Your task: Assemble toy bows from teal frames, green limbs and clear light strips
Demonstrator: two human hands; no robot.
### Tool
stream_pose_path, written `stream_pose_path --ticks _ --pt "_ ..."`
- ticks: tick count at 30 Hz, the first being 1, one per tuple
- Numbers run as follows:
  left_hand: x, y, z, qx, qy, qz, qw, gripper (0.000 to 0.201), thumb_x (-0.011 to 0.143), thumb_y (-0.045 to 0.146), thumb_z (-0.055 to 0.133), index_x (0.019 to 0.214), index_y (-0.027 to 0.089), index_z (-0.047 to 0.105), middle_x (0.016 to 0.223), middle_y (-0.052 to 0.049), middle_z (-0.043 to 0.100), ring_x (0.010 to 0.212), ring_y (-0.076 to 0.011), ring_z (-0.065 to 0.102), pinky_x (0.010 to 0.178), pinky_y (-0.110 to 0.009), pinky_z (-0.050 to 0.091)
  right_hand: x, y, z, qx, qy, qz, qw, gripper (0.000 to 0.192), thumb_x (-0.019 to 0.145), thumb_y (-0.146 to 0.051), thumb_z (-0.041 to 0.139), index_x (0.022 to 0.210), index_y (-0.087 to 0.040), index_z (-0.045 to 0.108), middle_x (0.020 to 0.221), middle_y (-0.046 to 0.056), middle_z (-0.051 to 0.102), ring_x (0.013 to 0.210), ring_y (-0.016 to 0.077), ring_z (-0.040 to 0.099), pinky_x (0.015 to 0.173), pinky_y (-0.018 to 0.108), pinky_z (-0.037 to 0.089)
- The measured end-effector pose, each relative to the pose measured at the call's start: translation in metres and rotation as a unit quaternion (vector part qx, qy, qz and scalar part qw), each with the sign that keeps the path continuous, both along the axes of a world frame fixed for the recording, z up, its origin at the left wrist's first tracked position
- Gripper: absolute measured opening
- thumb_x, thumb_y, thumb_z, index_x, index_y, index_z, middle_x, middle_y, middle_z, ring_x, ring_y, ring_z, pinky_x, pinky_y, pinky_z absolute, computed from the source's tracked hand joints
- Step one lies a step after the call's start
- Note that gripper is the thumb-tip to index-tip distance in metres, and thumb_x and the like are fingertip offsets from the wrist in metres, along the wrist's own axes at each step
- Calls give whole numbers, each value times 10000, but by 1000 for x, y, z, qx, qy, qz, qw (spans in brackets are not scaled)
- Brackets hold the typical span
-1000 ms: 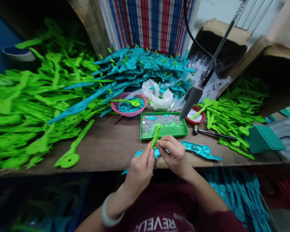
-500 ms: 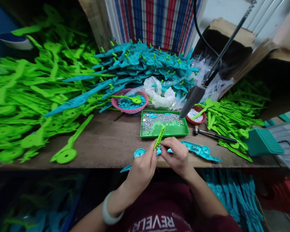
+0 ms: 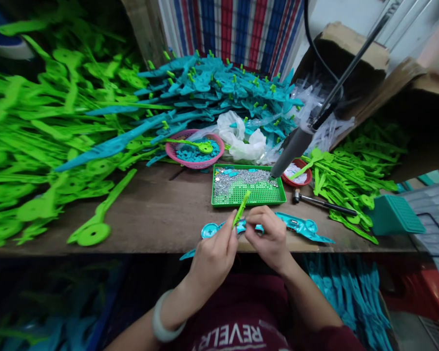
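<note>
My left hand is closed on a slim bright green plastic piece, which points up and away over the table. Beside it, the fingertips of my right hand are pinched together close to the lower part of that piece. Whatever is in the pinch is too small to make out. Beneath both hands lies a long blue plastic part with round ends, partly hidden by my fingers. Just beyond my fingers sits a green perforated tray holding many small silver metal pieces and a few blue bits.
Piles of green plastic parts and blue ones fill the left and back. A pink basket, a red basket, a hammer and a grey pole-like tool surround the tray. A teal box stands right.
My right fingertips have drawn slightly away from the green piece, opening a small gap. The whole view has shifted a little; my left hand keeps its hold.
</note>
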State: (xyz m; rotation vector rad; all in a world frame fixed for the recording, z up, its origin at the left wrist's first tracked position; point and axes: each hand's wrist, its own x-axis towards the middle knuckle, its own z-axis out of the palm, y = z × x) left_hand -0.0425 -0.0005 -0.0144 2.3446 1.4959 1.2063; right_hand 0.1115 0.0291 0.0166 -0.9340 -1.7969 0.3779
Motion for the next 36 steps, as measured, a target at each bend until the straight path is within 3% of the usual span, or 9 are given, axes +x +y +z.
stream_pose_path --ticks 4,7,10,16,23,26,30,33,36 --pt "-1 0 -2 -7 5 10 1000 477 1065 247 336 1524 154 428 1090 -132 784 739 -195 764 660 -258 596 -2 -1 8 -161 105 20 981 134 847 -206 636 737 -216 560 724 -12 593 679 128 572 594 247 477" --pt "-1 -1 -2 -9 -4 5 1000 454 1066 255 331 1479 142 483 1068 -136 788 735 -198 766 668 -263 601 -4 -1 10 -227 118 21 967 125 823 -223 655 740 -213 562 711 -20 589 649 115 547 572 230 457" --pt "0 -2 0 0 -20 -4 1000 432 1068 260 337 1439 134 520 1079 -140 787 750 -201 772 701 -269 609 -7 -2 9 -229 94 1 969 119 809 -189 642 729 -210 557 703 -31 574 625 102 524 559 220 432" --pt "-2 -1 3 37 1 13 999 396 1062 234 386 1392 111 566 998 -129 800 683 -193 765 658 -247 590 -13 -4 12 -156 47 -20 986 157 820 -127 613 701 -205 547 698 -34 548 624 96 499 565 221 404" --pt "-3 2 3 78 33 39 996 338 1063 216 385 1193 68 660 843 -109 797 581 -171 731 558 -235 523 -9 -1 18 -237 51 20 970 86 841 -158 634 770 -200 614 740 -23 611 649 101 567 584 218 454" --pt "-3 2 2 95 32 38 994 313 1062 208 396 1191 56 638 849 -110 797 550 -162 717 540 -239 510 -12 -1 15 -206 44 0 977 116 841 -140 632 750 -199 593 725 -30 592 638 94 555 577 211 450" --pt "-4 2 1 114 29 33 992 286 1045 170 432 1262 63 585 886 -109 800 524 -156 704 529 -245 507 -15 -2 12 -74 -15 -20 997 136 888 -111 598 782 -196 587 758 -4 612 677 107 576 602 224 485" --pt "-6 1 1 106 30 33 993 303 1049 178 425 1301 71 556 922 -119 802 530 -165 710 524 -256 515 -14 -1 10 17 -57 -2 998 119 936 -95 578 880 -189 624 836 41 672 774 133 649 657 247 547" --pt "-7 0 2 99 28 36 994 288 1067 196 385 1258 77 564 934 -120 802 540 -168 717 519 -263 515 -11 1 9 44 -58 24 997 114 953 -101 593 970 -196 654 883 54 714 836 149 695 704 270 591"
